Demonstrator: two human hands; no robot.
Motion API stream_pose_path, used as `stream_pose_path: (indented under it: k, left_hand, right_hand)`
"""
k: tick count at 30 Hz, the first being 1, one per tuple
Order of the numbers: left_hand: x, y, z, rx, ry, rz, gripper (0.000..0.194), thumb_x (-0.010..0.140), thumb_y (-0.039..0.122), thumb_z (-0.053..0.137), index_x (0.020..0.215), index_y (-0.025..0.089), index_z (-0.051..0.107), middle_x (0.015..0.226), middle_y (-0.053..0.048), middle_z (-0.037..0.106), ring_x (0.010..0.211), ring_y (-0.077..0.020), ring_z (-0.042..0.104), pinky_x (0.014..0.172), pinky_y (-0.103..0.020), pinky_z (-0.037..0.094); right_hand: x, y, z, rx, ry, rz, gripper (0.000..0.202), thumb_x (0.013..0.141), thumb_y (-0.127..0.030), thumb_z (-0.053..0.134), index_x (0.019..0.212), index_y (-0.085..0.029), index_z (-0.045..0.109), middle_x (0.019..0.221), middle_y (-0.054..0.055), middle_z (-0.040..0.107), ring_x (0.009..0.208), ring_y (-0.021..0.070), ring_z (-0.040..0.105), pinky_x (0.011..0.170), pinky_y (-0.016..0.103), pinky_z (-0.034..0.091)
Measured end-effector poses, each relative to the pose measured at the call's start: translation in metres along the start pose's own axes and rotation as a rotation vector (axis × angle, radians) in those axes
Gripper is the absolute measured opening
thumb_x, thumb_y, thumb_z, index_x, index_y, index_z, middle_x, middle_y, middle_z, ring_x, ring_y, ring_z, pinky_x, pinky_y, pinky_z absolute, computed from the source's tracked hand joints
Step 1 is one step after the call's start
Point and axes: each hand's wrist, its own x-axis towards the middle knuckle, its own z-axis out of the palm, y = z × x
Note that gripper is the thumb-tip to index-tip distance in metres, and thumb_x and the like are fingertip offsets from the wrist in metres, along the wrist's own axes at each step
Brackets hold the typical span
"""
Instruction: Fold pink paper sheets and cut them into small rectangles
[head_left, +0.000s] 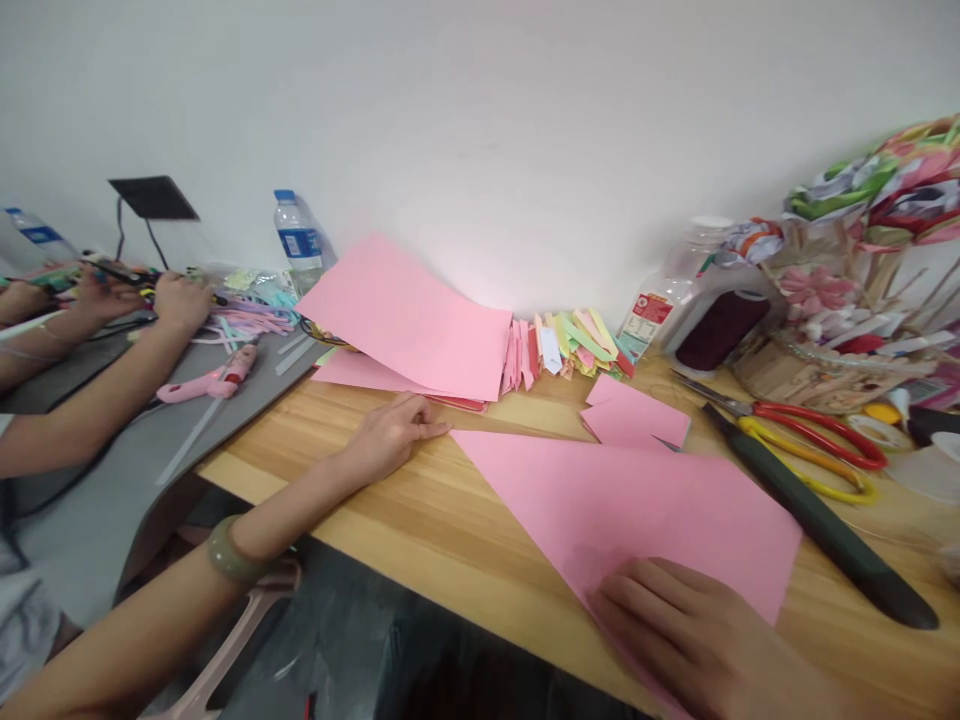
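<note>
Paper (600,500), one large pink sheet, lies on a wooden table (405,520) under a person's two bare hands; every place below is told from this sheet. At its far-left corner is the left hand (390,437), thumb and fingers drawn close together, fingertips at the very tip; whether they pinch it cannot be told. Over its near edge lies the right hand (686,625), palm down with fingers side by side; any grip underneath is hidden. Just beyond the sheet's far edge are smaller pink pieces (637,410), with a row of folded paper strips (577,340) farther back. Behind and left of the sheet sits a stack of pink paper (405,320). Right of the sheet lie red-handled scissors (780,411) and a long dark tool (847,540). Well to the sheet's left, a co-worker's hand (184,300) is near a pink glue gun (225,378).
</note>
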Motion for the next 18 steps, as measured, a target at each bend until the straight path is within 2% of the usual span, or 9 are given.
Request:
stream_pose_path:
  k: [4,7,10,11,12,14,16,18]
  left_hand:
    - [0.0,-0.001,0.0,0.04,0.012,0.002,0.029,0.089,0.014,0.04,0.094,0.023,0.068,0.079,-0.004,0.054,0.073,-0.0144,0.048,0.062,-0.024,0.04]
    - [0.001,-0.001,-0.003,0.001,0.12,-0.015,0.03,0.085,0.006,0.04,0.087,0.018,0.068,0.079,-0.006,0.058,0.076,-0.0152,0.052,0.065,-0.026,0.044]
    - [0.005,0.017,-0.014,-0.092,0.275,-0.002,0.03,0.082,0.003,0.04,0.081,0.016,0.066,0.082,-0.007,0.062,0.08,-0.0157,0.056,0.069,-0.028,0.048]
    - [0.008,0.029,-0.019,-0.135,0.276,0.022,0.028,0.083,0.004,0.04,0.085,0.016,0.066,0.084,-0.007,0.063,0.082,-0.0153,0.058,0.07,-0.028,0.049]
    - [0.01,0.044,-0.024,-0.176,0.248,0.066,0.027,0.083,0.006,0.041,0.09,0.016,0.065,0.087,-0.006,0.065,0.084,-0.0148,0.059,0.073,-0.028,0.049]
    - [0.016,0.076,-0.032,-0.235,0.114,0.229,0.029,0.087,0.011,0.038,0.106,0.016,0.06,0.102,-0.007,0.065,0.1,-0.0159,0.057,0.089,-0.031,0.046]
    - [0.02,0.104,-0.036,-0.214,-0.118,0.307,0.037,0.09,0.015,0.034,0.123,0.012,0.048,0.126,-0.009,0.053,0.121,-0.0188,0.044,0.103,-0.034,0.035]
    - [0.021,0.122,-0.034,-0.182,-0.292,0.335,0.041,0.093,0.026,0.033,0.131,0.012,0.039,0.136,-0.009,0.043,0.128,-0.0204,0.035,0.108,-0.037,0.026]
  right_hand:
    - [-0.007,0.002,0.006,0.033,-0.061,0.006,0.033,0.093,-0.011,0.026,0.086,-0.015,0.058,0.073,0.005,0.058,0.07,0.0163,0.051,0.062,0.031,0.039]
    - [-0.01,0.003,0.01,0.055,-0.106,0.031,0.031,0.092,-0.01,0.028,0.085,-0.014,0.058,0.072,0.004,0.056,0.067,0.0164,0.048,0.059,0.032,0.036]
    - [-0.011,0.003,0.011,0.083,-0.118,0.046,0.032,0.092,-0.011,0.027,0.081,-0.014,0.057,0.072,0.004,0.055,0.065,0.0161,0.046,0.056,0.032,0.033]
    - [-0.011,0.003,0.011,0.09,-0.115,0.048,0.032,0.093,-0.012,0.028,0.081,-0.014,0.057,0.072,0.004,0.055,0.066,0.016,0.046,0.056,0.032,0.033]
    - [-0.011,0.003,0.011,0.095,-0.108,0.053,0.031,0.093,-0.012,0.028,0.081,-0.014,0.057,0.072,0.004,0.055,0.067,0.0159,0.046,0.057,0.032,0.034]
    - [-0.01,0.003,0.011,0.104,-0.095,0.065,0.031,0.093,-0.013,0.028,0.083,-0.014,0.057,0.073,0.005,0.055,0.069,0.0158,0.047,0.059,0.031,0.035]
    - [-0.01,0.003,0.011,0.114,-0.094,0.078,0.031,0.093,-0.013,0.028,0.083,-0.014,0.058,0.073,0.005,0.055,0.071,0.0161,0.048,0.061,0.031,0.036]
    - [-0.01,0.002,0.01,0.124,-0.113,0.091,0.031,0.092,-0.012,0.028,0.082,-0.015,0.058,0.074,0.005,0.056,0.071,0.0165,0.048,0.061,0.031,0.036]
